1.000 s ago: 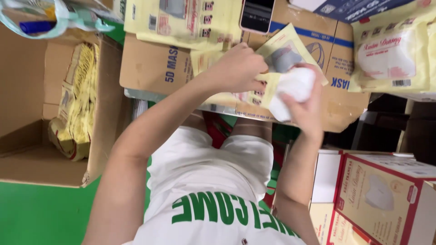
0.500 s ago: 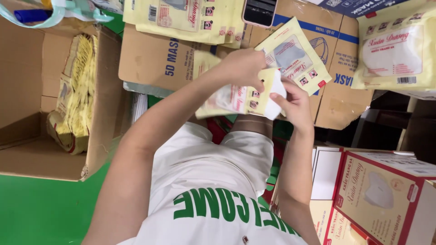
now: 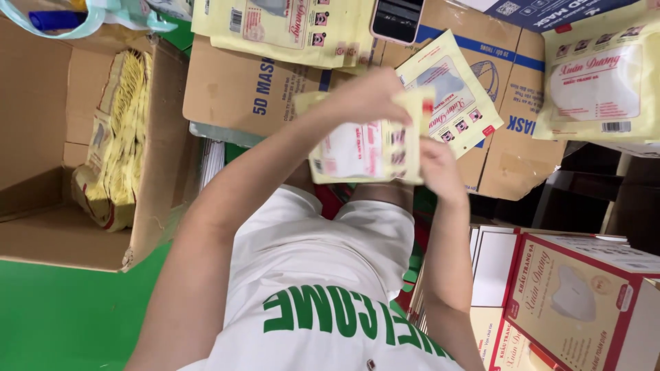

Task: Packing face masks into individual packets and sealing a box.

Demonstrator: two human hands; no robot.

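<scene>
One yellow mask packet (image 3: pixel 361 152) between two hands (image 3: pixel 402 134).

Open cardboard box (image 3: pixel 62 227) with stacked yellow packets (image 3: pixel 117 137) at nine o'clock; flattened carton (image 3: pixel 240 89) and black phone (image 3: pixel 397 19) at twelve; red-and-cream boxes (image 3: pixel 577 295) at four; green floor (image 3: pixel 62 316) at seven.

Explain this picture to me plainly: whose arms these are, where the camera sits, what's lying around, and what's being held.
There is no machine here. A camera on a person's head looks down at their own arms and white shirt. The left hand and right hand together hold a pale yellow flat packet. More such packets lie on flattened cardboard ahead, beside a phone. An open carton at the left holds stacked packets over a green floor. Red-edged boxes stand at the right.
</scene>
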